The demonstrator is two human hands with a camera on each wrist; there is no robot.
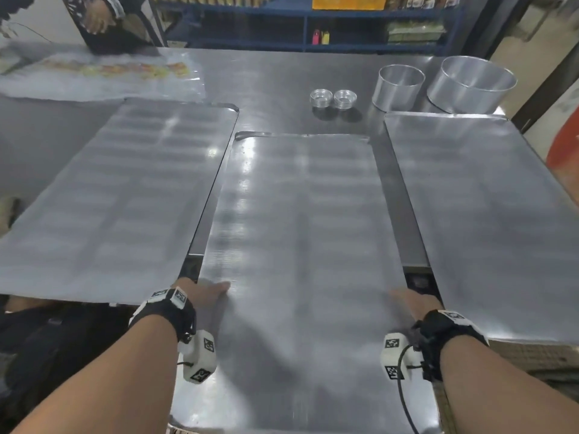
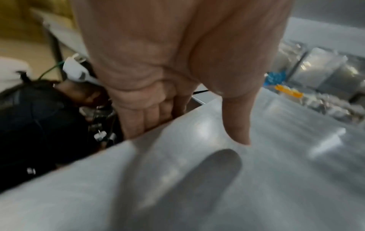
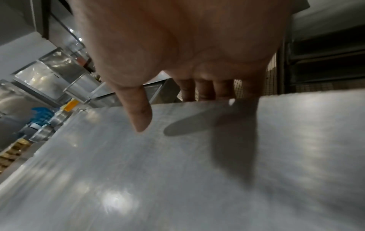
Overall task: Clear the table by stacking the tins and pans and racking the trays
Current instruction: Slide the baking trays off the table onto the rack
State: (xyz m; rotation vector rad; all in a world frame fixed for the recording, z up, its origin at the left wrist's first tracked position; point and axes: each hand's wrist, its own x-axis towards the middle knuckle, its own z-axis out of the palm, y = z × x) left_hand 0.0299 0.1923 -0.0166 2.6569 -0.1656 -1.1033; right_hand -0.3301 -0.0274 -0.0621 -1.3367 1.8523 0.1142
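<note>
Three flat metal trays lie side by side on the steel table (image 1: 275,76). I hold the middle tray (image 1: 297,230) near its front end, which juts past the table edge toward me. My left hand (image 1: 206,292) grips its left edge, thumb on top (image 2: 237,125) and fingers (image 2: 150,115) under the rim. My right hand (image 1: 410,303) grips the right edge the same way, fingers (image 3: 205,89) below the tray (image 3: 177,171). The left tray (image 1: 119,195) and right tray (image 1: 482,214) lie untouched. Two small tins (image 1: 332,98) and two round pans (image 1: 399,86) (image 1: 471,84) stand at the back right.
Another person's hand (image 1: 100,17) works at the far left over a plastic sheet with food packets (image 1: 103,76). Blue shelving (image 1: 313,29) runs behind the table. An orange-red object (image 1: 564,145) stands beyond the right edge. Narrow strips of bare table separate the trays.
</note>
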